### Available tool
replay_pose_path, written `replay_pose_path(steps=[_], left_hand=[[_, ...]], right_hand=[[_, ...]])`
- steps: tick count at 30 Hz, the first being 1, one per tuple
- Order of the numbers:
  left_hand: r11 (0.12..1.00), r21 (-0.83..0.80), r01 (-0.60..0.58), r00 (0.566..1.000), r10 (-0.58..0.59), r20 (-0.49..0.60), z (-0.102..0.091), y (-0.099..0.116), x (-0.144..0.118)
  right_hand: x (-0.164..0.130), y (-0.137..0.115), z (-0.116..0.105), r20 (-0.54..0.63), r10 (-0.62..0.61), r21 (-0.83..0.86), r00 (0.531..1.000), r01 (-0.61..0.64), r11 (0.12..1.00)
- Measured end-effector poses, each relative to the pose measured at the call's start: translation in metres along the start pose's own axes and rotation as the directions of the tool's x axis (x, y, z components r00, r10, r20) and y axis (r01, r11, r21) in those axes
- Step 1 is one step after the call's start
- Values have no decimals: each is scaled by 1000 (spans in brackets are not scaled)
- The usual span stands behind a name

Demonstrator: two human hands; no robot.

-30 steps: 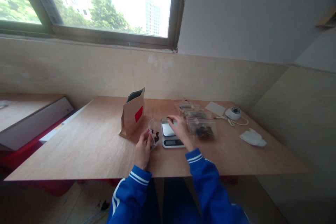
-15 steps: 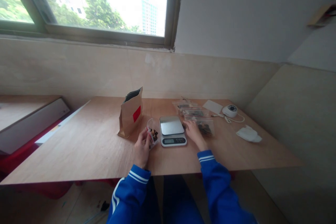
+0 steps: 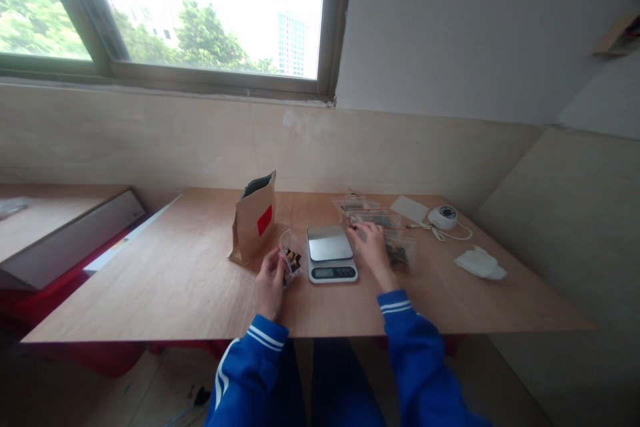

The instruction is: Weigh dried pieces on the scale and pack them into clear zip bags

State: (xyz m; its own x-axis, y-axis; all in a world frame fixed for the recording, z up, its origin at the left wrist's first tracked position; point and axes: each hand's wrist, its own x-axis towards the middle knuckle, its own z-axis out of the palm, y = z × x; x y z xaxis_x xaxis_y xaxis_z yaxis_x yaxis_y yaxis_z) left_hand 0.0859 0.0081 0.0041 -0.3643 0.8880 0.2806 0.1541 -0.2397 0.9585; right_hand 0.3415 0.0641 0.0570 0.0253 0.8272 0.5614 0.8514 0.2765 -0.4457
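My left hand point(image 3: 270, 283) is closed on the edge of a clear zip bag point(image 3: 291, 261) that holds dark and tan pieces. The bag stands tilted on the table, just left of a kitchen scale point(image 3: 331, 250) with a bare metal plate and a display at its front. To the right of that plate, my right hand point(image 3: 371, 245) is raised with fingertips pinched on a small dark piece point(image 3: 354, 227), too small to name. Behind and beside this hand lie several clear zip bags point(image 3: 400, 252) with dark contents, partly covered by it.
A brown paper pouch point(image 3: 254, 220) with a red label stands open at the left. At the right are a white round device with a cable point(image 3: 443, 217), a white card point(image 3: 409, 208) and a crumpled white tissue point(image 3: 480, 262). The wooden table point(image 3: 165, 280) meets the wall behind.
My right hand has risen slightly from beside the scale, the small dark piece at its fingertips. My left hand keeps hold of the zip bag. The whole view has shifted a little.
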Motion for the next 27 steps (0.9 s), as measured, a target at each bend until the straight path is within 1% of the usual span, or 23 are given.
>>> replay_pose_path(steps=[1, 2, 3, 5, 7, 9, 11, 13, 15, 17, 19, 20, 21, 23, 25, 27], left_hand=[[1000, -16, 1, 1000, -1, 6, 0, -1, 0], [999, -37, 5, 1000, -5, 6, 0, -1, 1], [998, -62, 14, 1000, -14, 5, -1, 0, 1], [991, -121, 49, 999, -47, 15, -2, 2, 2], [978, -190, 90, 996, -83, 43, -4, 6, 2], [957, -259, 126, 992, -113, 64, -7, 9, 2], [933, -319, 166, 986, -153, 66, -9, 11, 1], [902, -369, 223, 974, -199, 104, -12, 13, 2], [859, -417, 298, 953, -241, 184, -16, 18, 3], [813, -445, 376, 918, -260, 300, -20, 27, 5], [779, -448, 439, 872, -249, 421, -23, 38, 8], [764, -455, 456, 856, -238, 459, -24, 44, 8], [750, -468, 468, 847, -228, 481, -24, 50, 8], [726, -494, 478, 840, -216, 497, -23, 59, 7], [716, -507, 481, 838, -204, 507, -20, 66, 4], [730, -494, 472, 832, -183, 524, -18, 69, 0]], right_hand=[[2, -16, -3, -61, -5, 87, 998, 10, 996], [3, -33, -4, -77, -33, 179, 997, 47, 983], [4, -49, -5, -41, -78, 258, 996, 86, 962], [3, -77, -1, 70, -172, 371, 983, 135, 919], [-2, -92, 6, 161, -216, 445, 963, 124, 887], [-10, -95, 16, 192, -187, 490, 963, 71, 869], [-20, -88, 25, 206, -127, 526, 970, 0, 851], [-30, -81, 29, 244, -73, 569, 967, -82, 818], [-39, -77, 31, 289, -27, 614, 957, -164, 772], [-45, -79, 29, 332, -6, 665, 943, -229, 711], [-47, -84, 27, 354, -17, 733, 935, -266, 626], [-48, -88, 25, 355, -19, 768, 935, -280, 576], [-48, -91, 24, 350, -7, 799, 937, -295, 525], [-49, -97, 20, 340, 63, 837, 938, -333, 434], [-52, -102, 15, 356, 130, 842, 925, -378, 384], [-56, -106, 9, 360, 177, 833, 916, -401, 381]])
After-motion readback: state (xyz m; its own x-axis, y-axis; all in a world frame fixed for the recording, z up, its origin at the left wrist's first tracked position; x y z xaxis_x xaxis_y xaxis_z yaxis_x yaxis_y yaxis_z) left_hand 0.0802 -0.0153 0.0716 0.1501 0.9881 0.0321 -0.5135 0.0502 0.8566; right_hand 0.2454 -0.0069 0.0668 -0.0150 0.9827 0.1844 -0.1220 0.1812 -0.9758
